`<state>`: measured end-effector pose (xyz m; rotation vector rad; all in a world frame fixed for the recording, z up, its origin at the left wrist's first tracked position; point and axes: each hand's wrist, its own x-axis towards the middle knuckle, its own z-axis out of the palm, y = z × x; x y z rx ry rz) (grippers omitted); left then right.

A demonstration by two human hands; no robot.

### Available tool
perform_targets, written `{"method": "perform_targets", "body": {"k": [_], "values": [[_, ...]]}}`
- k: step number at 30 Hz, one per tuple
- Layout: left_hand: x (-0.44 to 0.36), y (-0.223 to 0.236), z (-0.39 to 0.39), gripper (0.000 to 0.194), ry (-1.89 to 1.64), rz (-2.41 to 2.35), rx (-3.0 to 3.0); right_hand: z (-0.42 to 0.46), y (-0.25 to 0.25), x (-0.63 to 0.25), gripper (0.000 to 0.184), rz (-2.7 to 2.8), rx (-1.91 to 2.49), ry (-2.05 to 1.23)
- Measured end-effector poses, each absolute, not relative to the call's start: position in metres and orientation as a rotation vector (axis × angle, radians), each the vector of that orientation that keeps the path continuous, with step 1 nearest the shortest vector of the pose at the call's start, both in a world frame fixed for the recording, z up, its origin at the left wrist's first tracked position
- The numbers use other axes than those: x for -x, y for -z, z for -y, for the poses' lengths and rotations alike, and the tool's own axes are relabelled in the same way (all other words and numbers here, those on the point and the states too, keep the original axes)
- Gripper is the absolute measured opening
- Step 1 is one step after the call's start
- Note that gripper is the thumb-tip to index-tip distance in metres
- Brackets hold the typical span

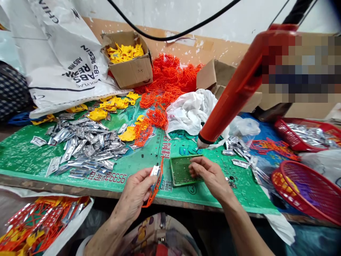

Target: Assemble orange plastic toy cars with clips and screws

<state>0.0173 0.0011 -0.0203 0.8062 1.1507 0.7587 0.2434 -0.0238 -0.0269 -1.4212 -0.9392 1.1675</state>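
My left hand (138, 190) is closed on a small silver metal piece (155, 171) together with an orange plastic frame (155, 188), held just above the table's front edge. My right hand (210, 175) rests on the right edge of a small green perforated tray (181, 171), fingers pinched over something I cannot make out. An orange hanging power screwdriver (229, 103) points its tip down just above the tray's far right corner.
A pile of silver metal pieces (85, 145) lies at left on the green mat (21, 156). Orange frames (167, 78), yellow parts, a cardboard box (128, 58) and a white cloth (191, 110) sit behind. Red baskets (306, 188) stand at right; a bag of finished pieces (39, 220) hangs lower left.
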Motion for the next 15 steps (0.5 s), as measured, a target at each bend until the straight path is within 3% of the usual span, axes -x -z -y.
{"method": "perform_targets", "body": {"k": [3,8,11,15], "values": [[-0.019,0.02,0.001,0.031,-0.764,-1.145,-0.787,0.02,0.025,-0.234,0.034,1.076,1.364,-1.411],[-0.015,0.023,0.003,0.033,-0.808,-1.146,-0.753,0.005,0.017,-0.222,0.026,1.605,1.421,-1.41],[-0.009,0.025,0.002,0.034,-0.818,-1.151,-0.747,0.002,0.006,-0.234,0.035,1.886,1.49,-1.295],[-0.007,0.027,0.0,0.035,-0.8,-1.15,-0.735,0.005,-0.003,-0.269,0.037,1.999,1.74,-0.882]]}}
